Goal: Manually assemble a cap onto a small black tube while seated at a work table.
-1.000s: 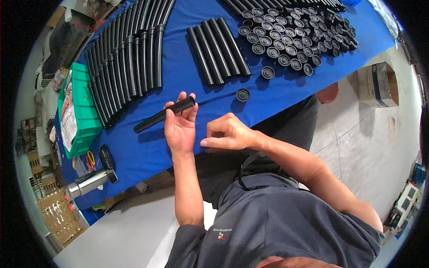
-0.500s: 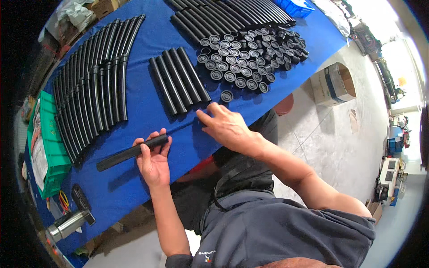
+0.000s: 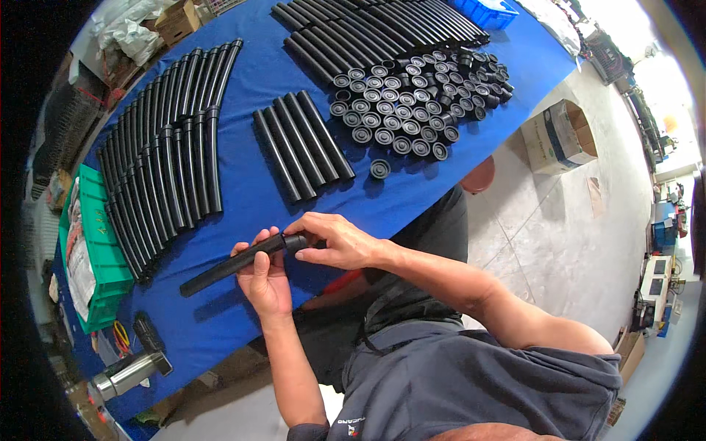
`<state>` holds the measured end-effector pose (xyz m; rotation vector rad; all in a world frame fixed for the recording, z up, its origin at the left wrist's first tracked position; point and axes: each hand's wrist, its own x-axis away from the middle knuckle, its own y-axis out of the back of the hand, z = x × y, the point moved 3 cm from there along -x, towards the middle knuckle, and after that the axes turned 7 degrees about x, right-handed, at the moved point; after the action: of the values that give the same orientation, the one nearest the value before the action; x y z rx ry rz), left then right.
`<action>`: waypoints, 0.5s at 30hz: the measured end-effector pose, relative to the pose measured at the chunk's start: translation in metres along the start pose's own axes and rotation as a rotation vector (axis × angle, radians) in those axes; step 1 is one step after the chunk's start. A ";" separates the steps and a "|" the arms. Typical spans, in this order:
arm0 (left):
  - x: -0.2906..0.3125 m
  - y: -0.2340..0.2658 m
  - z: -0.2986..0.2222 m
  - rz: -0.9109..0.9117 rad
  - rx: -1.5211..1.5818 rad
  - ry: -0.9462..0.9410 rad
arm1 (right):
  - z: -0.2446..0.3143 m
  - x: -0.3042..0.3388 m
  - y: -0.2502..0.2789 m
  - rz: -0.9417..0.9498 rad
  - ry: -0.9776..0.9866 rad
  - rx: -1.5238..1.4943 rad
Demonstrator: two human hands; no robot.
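My left hand [image 3: 266, 290] is wrapped round a black tube [image 3: 213, 275], held at a slant above the blue cloth with its free end toward the lower left. A short black cap [image 3: 295, 242] sits at the tube's upper right end. My right hand [image 3: 340, 242] grips this cap between thumb and fingers; how far the cap covers the tube is hard to make out. Just beyond the hands, several loose black tubes [image 3: 303, 147] lie side by side. One separate cap [image 3: 379, 169] rests to the right of them.
Capped tubes [image 3: 165, 158] lie in rows at left, beside a green crate [image 3: 110, 275]. Many caps [image 3: 404, 106] are heaped at far right, below more tubes [image 3: 390, 29] and a blue bin [image 3: 489, 13]. A metal cylindrical tool [image 3: 132, 373] stands near left. A cardboard box [image 3: 548, 140] is on the floor.
My right hand has moved left and down to the tube's end, where a cap now shows in its fingers. The left hand still holds the tube; the whole view has shifted slightly.
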<state>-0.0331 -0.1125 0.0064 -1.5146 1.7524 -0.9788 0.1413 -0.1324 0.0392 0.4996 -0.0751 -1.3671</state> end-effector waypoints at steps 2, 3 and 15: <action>0.001 -0.001 -0.001 0.018 -0.043 0.024 | -0.005 0.002 -0.001 -0.008 -0.026 -0.050; 0.002 -0.001 -0.001 0.036 -0.079 0.047 | -0.006 0.002 0.000 -0.012 -0.054 -0.094; 0.008 -0.008 -0.001 -0.060 -0.221 0.027 | -0.004 0.006 0.000 -0.083 0.115 0.053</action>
<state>-0.0308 -0.1205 0.0136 -1.7067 1.8950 -0.8603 0.1437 -0.1367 0.0340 0.6312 0.0036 -1.4176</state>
